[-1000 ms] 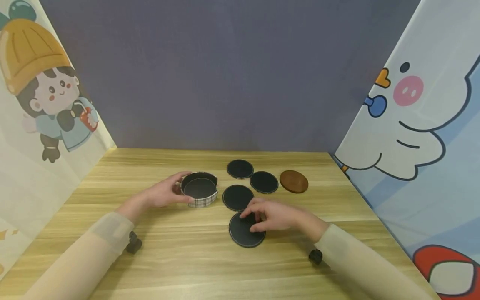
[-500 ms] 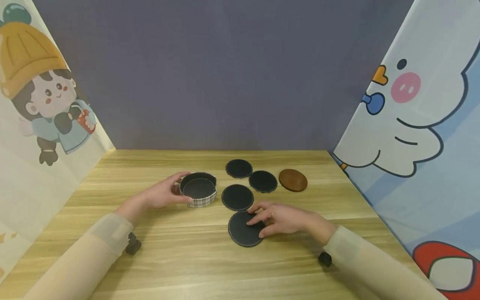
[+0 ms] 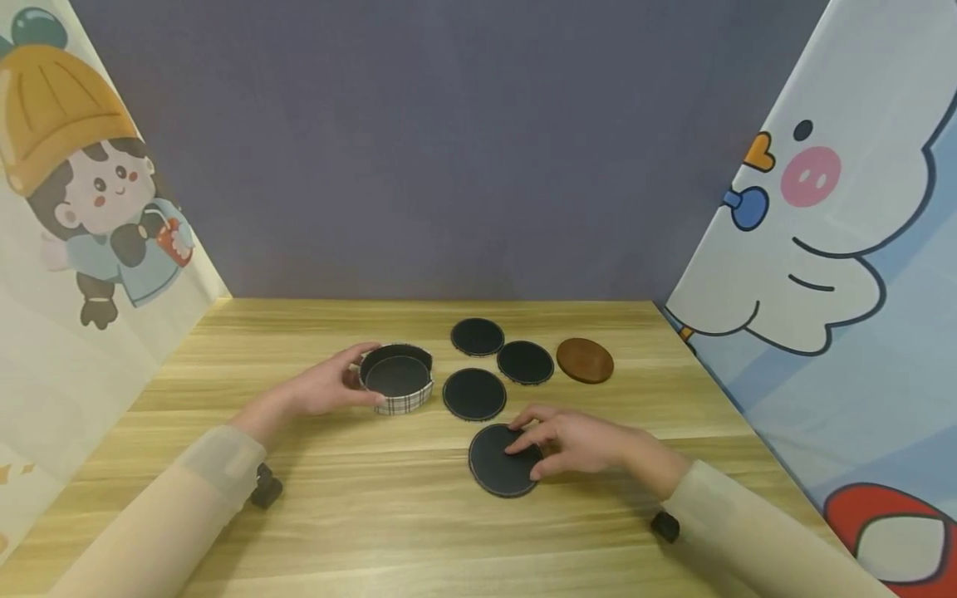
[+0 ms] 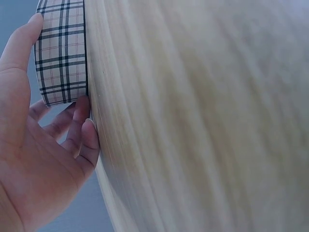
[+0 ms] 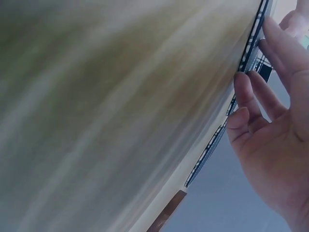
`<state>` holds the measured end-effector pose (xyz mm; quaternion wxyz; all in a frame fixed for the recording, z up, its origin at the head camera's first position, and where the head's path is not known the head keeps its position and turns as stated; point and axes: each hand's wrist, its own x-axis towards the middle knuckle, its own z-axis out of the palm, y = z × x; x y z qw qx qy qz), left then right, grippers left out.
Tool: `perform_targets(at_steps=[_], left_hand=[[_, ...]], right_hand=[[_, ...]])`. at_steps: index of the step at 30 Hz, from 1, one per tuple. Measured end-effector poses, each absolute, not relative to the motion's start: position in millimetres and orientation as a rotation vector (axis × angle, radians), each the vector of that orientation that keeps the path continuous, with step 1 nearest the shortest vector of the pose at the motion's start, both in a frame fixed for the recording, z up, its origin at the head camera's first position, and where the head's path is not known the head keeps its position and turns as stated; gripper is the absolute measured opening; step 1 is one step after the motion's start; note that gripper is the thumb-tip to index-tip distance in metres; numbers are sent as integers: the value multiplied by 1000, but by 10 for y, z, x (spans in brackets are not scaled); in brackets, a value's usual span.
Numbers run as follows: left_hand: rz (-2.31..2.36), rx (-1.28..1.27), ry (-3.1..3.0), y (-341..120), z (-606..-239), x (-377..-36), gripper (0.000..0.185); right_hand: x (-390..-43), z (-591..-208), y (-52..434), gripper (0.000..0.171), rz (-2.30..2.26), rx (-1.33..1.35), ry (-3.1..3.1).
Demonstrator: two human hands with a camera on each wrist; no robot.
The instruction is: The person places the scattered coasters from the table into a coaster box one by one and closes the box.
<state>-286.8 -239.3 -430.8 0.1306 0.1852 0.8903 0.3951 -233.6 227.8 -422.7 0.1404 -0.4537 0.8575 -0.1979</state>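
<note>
The right hand [image 3: 579, 444] presses flat fingers on the nearest black coaster [image 3: 503, 460]; the plaid holder [image 3: 397, 378], gripped by the left hand [image 3: 323, 389], lies to its left.

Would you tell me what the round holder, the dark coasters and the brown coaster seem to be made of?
Round holder: probably fabric or printed paper over card, matte plaid wall. Dark coasters: likely faux leather, matte black with pale stitched edges. Brown coaster: perhaps leather or wood, smooth brown face; unclear.
</note>
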Motion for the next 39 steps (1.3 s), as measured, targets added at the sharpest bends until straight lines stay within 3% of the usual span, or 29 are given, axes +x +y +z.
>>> perform_targets(at_steps=[26, 39], left_hand=[[1148, 518, 2574, -2380, -4264, -2833, 114], [1127, 529, 2589, -2390, -4281, -2844, 113]], right_hand=[[-2185, -4247, 2445, 41, -595, -1218, 2498], [-2223, -4261, 2394, 64, -656, -1165, 2533]])
